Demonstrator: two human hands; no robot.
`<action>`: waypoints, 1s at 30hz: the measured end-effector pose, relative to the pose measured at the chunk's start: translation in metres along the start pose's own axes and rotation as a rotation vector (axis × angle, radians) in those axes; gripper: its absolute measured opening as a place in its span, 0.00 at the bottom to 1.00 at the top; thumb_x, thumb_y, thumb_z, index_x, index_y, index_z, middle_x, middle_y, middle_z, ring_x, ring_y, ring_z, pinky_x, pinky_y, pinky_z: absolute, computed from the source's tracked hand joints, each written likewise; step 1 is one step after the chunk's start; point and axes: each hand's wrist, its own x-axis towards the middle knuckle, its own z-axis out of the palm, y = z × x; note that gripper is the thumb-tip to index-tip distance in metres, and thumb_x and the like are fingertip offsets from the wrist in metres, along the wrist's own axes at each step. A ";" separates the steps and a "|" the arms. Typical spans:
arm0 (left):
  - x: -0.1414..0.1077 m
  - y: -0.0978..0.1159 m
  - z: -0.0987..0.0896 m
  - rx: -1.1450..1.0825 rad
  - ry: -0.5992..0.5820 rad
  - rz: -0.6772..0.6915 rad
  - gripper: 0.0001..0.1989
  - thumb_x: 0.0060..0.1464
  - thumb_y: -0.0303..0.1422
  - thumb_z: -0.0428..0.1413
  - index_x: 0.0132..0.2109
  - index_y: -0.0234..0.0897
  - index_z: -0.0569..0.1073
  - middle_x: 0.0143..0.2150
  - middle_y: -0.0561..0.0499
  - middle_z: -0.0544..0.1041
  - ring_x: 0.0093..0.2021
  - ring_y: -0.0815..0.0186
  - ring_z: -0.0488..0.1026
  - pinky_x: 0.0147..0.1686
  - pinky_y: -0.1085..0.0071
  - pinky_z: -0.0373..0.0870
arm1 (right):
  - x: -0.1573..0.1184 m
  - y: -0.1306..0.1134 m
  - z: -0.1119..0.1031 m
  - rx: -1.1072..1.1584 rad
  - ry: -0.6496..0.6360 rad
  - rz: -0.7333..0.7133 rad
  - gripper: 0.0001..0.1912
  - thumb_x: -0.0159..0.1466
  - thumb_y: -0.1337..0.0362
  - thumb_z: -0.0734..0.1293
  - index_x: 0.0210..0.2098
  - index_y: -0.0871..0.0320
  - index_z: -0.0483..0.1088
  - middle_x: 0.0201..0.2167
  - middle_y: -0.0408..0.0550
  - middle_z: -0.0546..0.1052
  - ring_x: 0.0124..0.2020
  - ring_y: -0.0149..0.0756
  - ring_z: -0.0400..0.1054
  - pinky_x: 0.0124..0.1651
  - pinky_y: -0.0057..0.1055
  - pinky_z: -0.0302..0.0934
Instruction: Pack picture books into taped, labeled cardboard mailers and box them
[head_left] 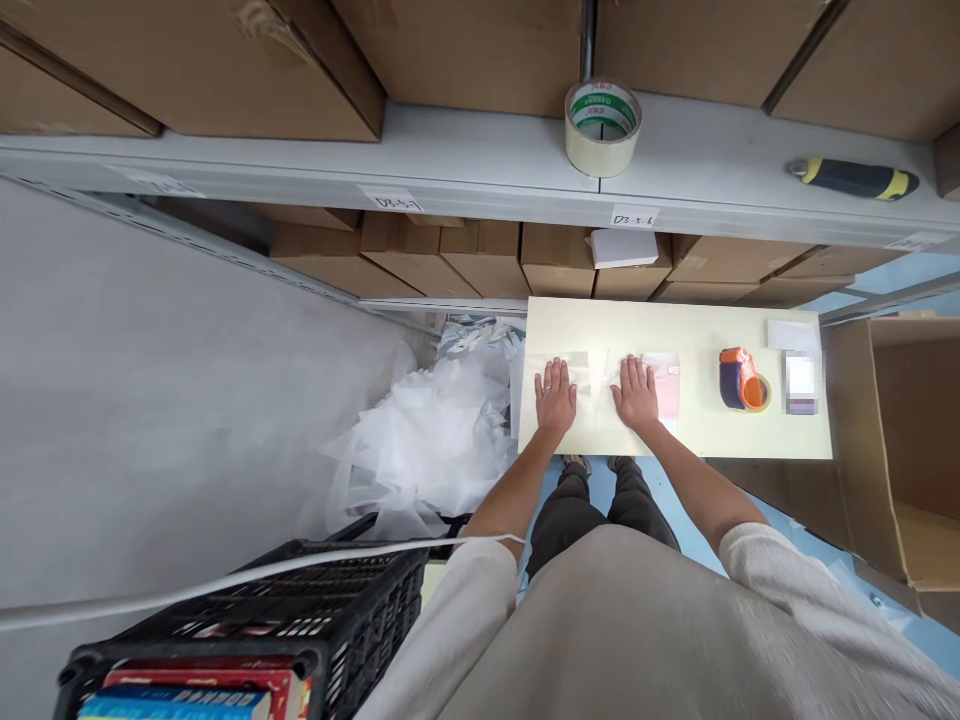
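My left hand [556, 396] lies flat, fingers stretched out, on a clear plastic bag [581, 372] at the left part of the pale yellow table [697, 325]. To its right, my right hand [637, 392] presses flat with open fingers on another thin clear plastic piece. Beside that hand lies a flat pink-and-white item [667, 385], partly covered by it. Whether the plastic under both hands is one piece or two, I cannot tell. Farther right on the table stands an orange and purple tape dispenser [741, 380].
A shelf above holds cardboard boxes [480, 50], a tape roll [603, 128] and a utility knife [855, 178]. White plastic wrap [427, 430] is heaped left of the table. A black crate [375, 610] with books stands lower left, an open carton [862, 430] at right.
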 end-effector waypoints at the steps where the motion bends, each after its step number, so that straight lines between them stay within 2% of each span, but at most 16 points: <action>1: 0.001 -0.002 -0.001 -0.005 -0.004 0.010 0.34 0.77 0.39 0.38 0.84 0.37 0.47 0.85 0.42 0.50 0.85 0.53 0.43 0.82 0.45 0.40 | 0.000 0.000 0.000 0.003 -0.005 -0.001 0.39 0.80 0.51 0.49 0.83 0.66 0.43 0.83 0.62 0.48 0.84 0.55 0.38 0.83 0.65 0.32; 4: 0.004 -0.010 -0.005 -0.027 -0.004 0.051 0.32 0.78 0.37 0.38 0.83 0.39 0.53 0.84 0.43 0.54 0.85 0.53 0.46 0.82 0.45 0.43 | 0.001 0.002 0.000 0.006 -0.025 0.009 0.40 0.80 0.52 0.50 0.83 0.67 0.43 0.84 0.63 0.47 0.84 0.56 0.38 0.83 0.65 0.32; 6: 0.006 -0.017 -0.009 -0.054 0.008 0.074 0.29 0.78 0.36 0.40 0.80 0.41 0.61 0.81 0.42 0.61 0.83 0.52 0.52 0.81 0.46 0.48 | 0.001 0.003 -0.002 0.008 -0.036 0.016 0.40 0.79 0.52 0.50 0.83 0.67 0.43 0.83 0.63 0.48 0.84 0.56 0.38 0.82 0.66 0.32; 9: 0.007 -0.026 -0.017 -0.093 0.007 0.111 0.23 0.75 0.29 0.45 0.69 0.42 0.74 0.70 0.40 0.75 0.75 0.52 0.66 0.76 0.51 0.61 | 0.003 -0.002 -0.009 0.020 -0.023 0.023 0.38 0.79 0.54 0.51 0.83 0.66 0.45 0.83 0.65 0.50 0.84 0.59 0.39 0.81 0.69 0.33; 11: 0.006 -0.031 -0.022 -0.099 -0.017 0.141 0.20 0.73 0.25 0.47 0.61 0.42 0.78 0.60 0.41 0.79 0.67 0.52 0.72 0.71 0.55 0.68 | 0.004 -0.014 -0.014 0.029 -0.006 -0.002 0.36 0.78 0.57 0.52 0.82 0.64 0.50 0.82 0.65 0.52 0.82 0.62 0.42 0.80 0.71 0.36; 13: 0.001 -0.033 -0.027 -0.095 -0.046 0.166 0.18 0.71 0.23 0.48 0.56 0.42 0.79 0.56 0.42 0.80 0.62 0.53 0.74 0.67 0.57 0.72 | 0.007 -0.034 -0.017 0.045 -0.033 -0.070 0.34 0.77 0.60 0.54 0.79 0.62 0.56 0.79 0.66 0.59 0.79 0.64 0.50 0.77 0.69 0.44; 16: -0.010 -0.031 -0.034 -0.116 -0.056 0.186 0.16 0.72 0.24 0.48 0.55 0.42 0.79 0.55 0.44 0.79 0.60 0.55 0.75 0.63 0.60 0.74 | 0.013 -0.069 -0.015 0.070 -0.145 -0.171 0.33 0.74 0.60 0.62 0.76 0.61 0.62 0.71 0.66 0.70 0.68 0.61 0.66 0.69 0.57 0.61; 18: -0.019 -0.029 -0.039 -0.151 -0.040 0.198 0.16 0.74 0.26 0.48 0.55 0.43 0.78 0.56 0.45 0.79 0.59 0.57 0.75 0.62 0.62 0.74 | 0.019 -0.090 -0.010 0.079 -0.217 -0.186 0.30 0.71 0.64 0.64 0.72 0.61 0.68 0.64 0.65 0.76 0.60 0.57 0.72 0.62 0.49 0.68; 21: -0.028 -0.032 -0.052 -0.182 0.032 0.173 0.15 0.75 0.30 0.50 0.61 0.43 0.76 0.60 0.44 0.78 0.62 0.57 0.75 0.64 0.62 0.73 | 0.027 -0.110 -0.009 0.123 -0.277 -0.205 0.23 0.69 0.70 0.61 0.60 0.59 0.77 0.52 0.59 0.82 0.51 0.50 0.76 0.57 0.42 0.71; 24: -0.032 -0.041 -0.072 -0.177 0.099 0.041 0.19 0.75 0.37 0.54 0.68 0.41 0.74 0.67 0.40 0.76 0.66 0.52 0.74 0.65 0.57 0.72 | 0.035 -0.122 -0.017 0.192 -0.263 -0.250 0.20 0.70 0.72 0.60 0.54 0.58 0.80 0.51 0.56 0.84 0.50 0.46 0.78 0.58 0.40 0.71; 26: -0.031 -0.049 -0.087 -0.205 0.042 -0.020 0.16 0.73 0.36 0.57 0.62 0.41 0.79 0.62 0.41 0.80 0.62 0.53 0.78 0.62 0.59 0.74 | 0.040 -0.131 -0.025 0.219 -0.254 -0.289 0.21 0.68 0.74 0.62 0.53 0.57 0.80 0.52 0.55 0.84 0.51 0.45 0.79 0.59 0.39 0.71; 28: -0.031 -0.056 -0.103 -0.254 -0.026 -0.023 0.10 0.71 0.32 0.58 0.53 0.42 0.83 0.53 0.45 0.84 0.55 0.56 0.81 0.58 0.63 0.76 | 0.046 -0.143 -0.032 0.229 -0.253 -0.338 0.22 0.65 0.76 0.63 0.53 0.56 0.81 0.51 0.54 0.85 0.52 0.45 0.79 0.59 0.39 0.72; 30: -0.032 -0.063 -0.119 -0.277 -0.019 -0.027 0.09 0.70 0.29 0.58 0.48 0.42 0.84 0.49 0.46 0.85 0.52 0.57 0.82 0.55 0.65 0.77 | 0.052 -0.157 -0.037 0.238 -0.245 -0.381 0.24 0.62 0.77 0.63 0.53 0.55 0.81 0.51 0.53 0.85 0.52 0.45 0.79 0.60 0.41 0.73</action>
